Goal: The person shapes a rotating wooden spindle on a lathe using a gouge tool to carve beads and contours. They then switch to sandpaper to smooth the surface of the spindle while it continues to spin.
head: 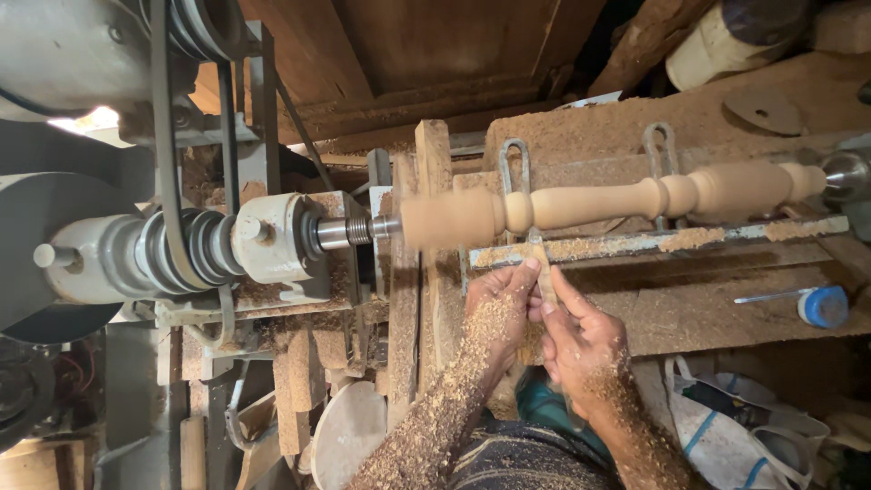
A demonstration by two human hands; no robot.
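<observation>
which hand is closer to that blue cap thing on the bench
Right. The right hand is left of the blue cap, with bare bench between them. The left hand is farther left, beyond the right hand, both pinching a thin tool.

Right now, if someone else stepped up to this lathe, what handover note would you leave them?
Left hand and right hand, both dusted with shavings, together pinch a thin strip, seemingly wood, upright against the tool rest.
Spindle is mounted between the lathe's drive end and the tail centre; its left end looks blurred, so it seems to be turning.
Done: beads and coves shaped along most of it.
Left: the thick left end looks plain.
</observation>
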